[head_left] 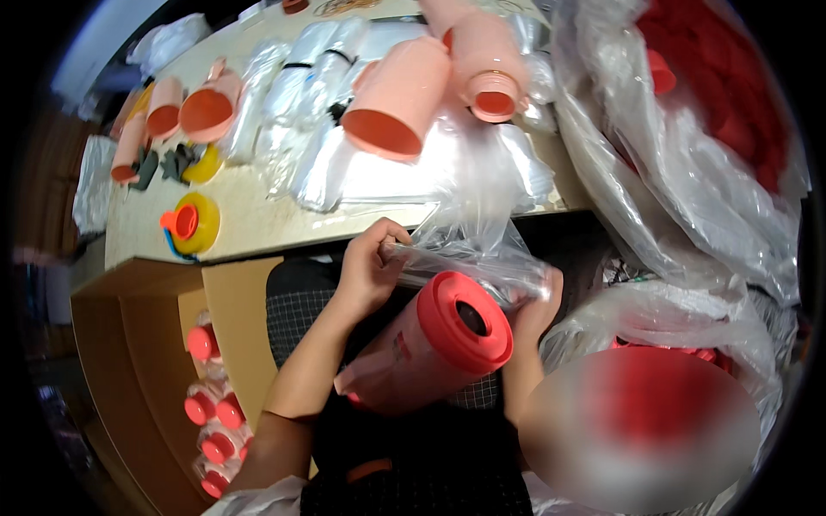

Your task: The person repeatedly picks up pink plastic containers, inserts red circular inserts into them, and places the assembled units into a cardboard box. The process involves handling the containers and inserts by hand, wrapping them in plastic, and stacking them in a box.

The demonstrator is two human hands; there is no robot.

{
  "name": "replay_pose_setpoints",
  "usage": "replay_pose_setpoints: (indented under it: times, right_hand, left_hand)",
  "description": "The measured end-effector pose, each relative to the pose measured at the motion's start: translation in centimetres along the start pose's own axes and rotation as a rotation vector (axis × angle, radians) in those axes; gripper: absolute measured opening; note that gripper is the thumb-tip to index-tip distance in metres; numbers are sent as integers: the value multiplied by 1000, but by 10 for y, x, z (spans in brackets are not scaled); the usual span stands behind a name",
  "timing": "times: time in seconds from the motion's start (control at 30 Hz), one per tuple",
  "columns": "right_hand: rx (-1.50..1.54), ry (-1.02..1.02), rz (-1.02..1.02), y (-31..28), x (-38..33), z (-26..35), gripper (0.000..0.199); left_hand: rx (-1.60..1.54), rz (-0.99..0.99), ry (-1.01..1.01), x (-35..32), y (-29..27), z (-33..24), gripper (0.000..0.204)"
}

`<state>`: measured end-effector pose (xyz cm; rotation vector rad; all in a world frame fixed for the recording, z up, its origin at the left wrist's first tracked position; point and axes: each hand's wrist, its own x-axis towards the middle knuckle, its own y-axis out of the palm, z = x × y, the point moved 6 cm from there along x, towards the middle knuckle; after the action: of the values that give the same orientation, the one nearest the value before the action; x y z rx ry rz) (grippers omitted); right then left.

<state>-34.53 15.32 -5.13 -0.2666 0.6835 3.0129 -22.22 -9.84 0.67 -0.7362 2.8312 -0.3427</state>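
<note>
Two hands work a clear plastic bag [482, 249] at a red-lidded pink jug [430, 344] on the lap: left hand [370, 267] pinches the bag's edge, right hand [538, 310] grips its far side. Bagging looks barely begun; unbagged pink jugs [430, 86] wait on the table [249, 224].

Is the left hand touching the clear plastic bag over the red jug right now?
Touching. The head view shows the left hand with its fingers pinching the edge of the clear plastic bag just above the red jug, no gap between them.
</note>
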Motion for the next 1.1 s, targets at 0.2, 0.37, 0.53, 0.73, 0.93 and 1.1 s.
replay_pose_setpoints:
  times: [0.2, 0.37, 0.53, 0.73, 0.93, 1.1]
  right_hand:
    - [-891, -293, 582, -3, -137, -9, 32]
    - [-731, 317, 1063, 19, -204, -53, 61]
    - [-487, 588, 1754, 135, -270, -43, 78]
    - [-191, 600, 1964, 164, -308, -34, 61]
    - [-636, 532, 1542, 127, -232, -58, 39]
    - [-660, 252, 1090, 108, -149, -56, 32]
  left_hand:
    - [183, -221, 380, -122, -56, -38, 54]
    - [434, -301, -83, -223, -71, 65, 51]
    - [132, -1070, -99, -277, -184, 28, 51]
    - [-314, -974, -556, -382, -443, 140, 44]
    - [416, -658, -872, -238, -521, 286, 47]
    - [803, -352, -911, -184, -512, 409, 50]
